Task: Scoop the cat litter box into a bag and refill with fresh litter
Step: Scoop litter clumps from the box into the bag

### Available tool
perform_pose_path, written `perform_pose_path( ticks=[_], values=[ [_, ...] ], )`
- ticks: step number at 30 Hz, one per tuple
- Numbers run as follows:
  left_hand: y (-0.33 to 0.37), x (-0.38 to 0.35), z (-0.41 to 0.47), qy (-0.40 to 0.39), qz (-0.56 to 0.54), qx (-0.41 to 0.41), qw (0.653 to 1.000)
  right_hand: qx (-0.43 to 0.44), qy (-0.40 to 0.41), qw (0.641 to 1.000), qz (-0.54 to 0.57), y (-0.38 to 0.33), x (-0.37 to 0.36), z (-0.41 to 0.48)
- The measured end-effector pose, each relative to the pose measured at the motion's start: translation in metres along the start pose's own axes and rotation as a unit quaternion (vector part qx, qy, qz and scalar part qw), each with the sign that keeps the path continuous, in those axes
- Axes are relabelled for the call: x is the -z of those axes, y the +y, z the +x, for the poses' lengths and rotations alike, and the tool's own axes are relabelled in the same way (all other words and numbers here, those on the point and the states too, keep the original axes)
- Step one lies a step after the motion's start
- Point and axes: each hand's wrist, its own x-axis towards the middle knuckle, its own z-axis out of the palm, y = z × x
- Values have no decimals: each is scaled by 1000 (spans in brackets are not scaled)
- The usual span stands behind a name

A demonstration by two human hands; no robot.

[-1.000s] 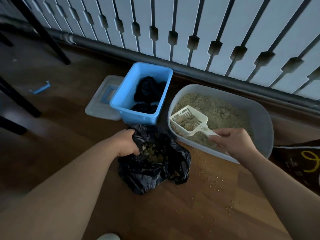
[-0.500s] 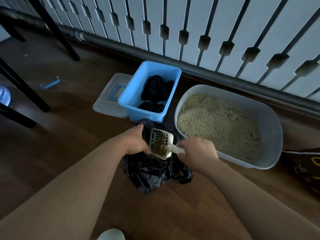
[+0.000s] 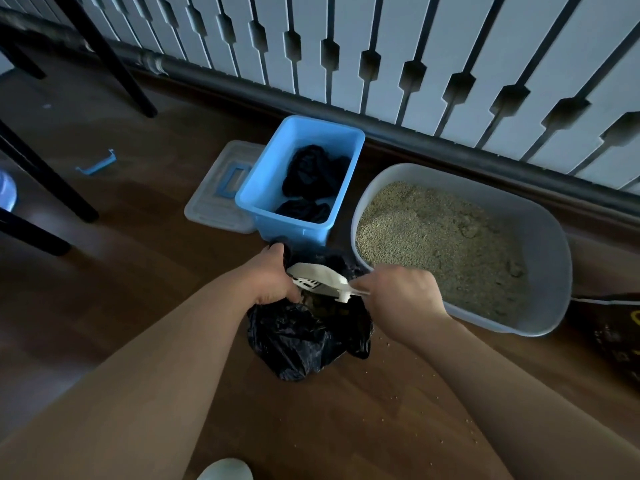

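A black plastic bag (image 3: 304, 341) sits open on the wooden floor in front of me. My left hand (image 3: 273, 278) grips its left rim and holds the mouth apart. My right hand (image 3: 401, 292) is closed around the handle of a white slotted scoop (image 3: 318, 277), which is turned over above the bag's opening. Brownish clumps show inside the bag. To the right stands the grey litter box (image 3: 540, 258), filled with tan litter (image 3: 436, 244).
A blue bin (image 3: 270, 188) holding black bags stands behind the bag, with a clear lid (image 3: 214, 206) lying to its left. Black chair legs (image 3: 45, 174) are at left. A dark litter sack (image 3: 616, 334) lies at the right edge. Loose grains are scattered on the floor.
My right hand carried the loaded scoop from the litter box to the bag and tipped it over the opening. My left hand stayed on the bag's rim.
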Motion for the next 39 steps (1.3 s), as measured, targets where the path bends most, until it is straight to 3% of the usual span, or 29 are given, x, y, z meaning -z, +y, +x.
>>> perform_pose_path(
  ticks=[3, 7, 12, 14, 19, 25, 33, 39],
  values=[
    [5, -2, 4, 1, -4, -1, 1000, -54, -15, 991, 125, 18, 2, 1],
    [15, -4, 7, -13, -5, -13, 1000, -108, -79, 930, 343, 61, 19, 1],
    [29, -9, 11, -15, 2, -21, 1000, -182, -31, 885, 427, 111, 39, -1],
    [37, -13, 14, -14, 5, -28, 999, -204, 4, 898, 390, 123, 34, 1],
    [52, -21, 22, -24, 24, -35, 999, -215, 36, 965, 145, 120, 6, 9],
    [66, -29, 32, -39, 48, -34, 998, -120, -14, 992, 26, 111, -19, 15],
    [79, -39, 33, -47, 54, -44, 996, -103, -58, 987, -110, 135, 1, -3],
    [88, -46, 29, -54, 57, -55, 995, -190, -68, 970, -133, 157, 13, -20]
  ],
)
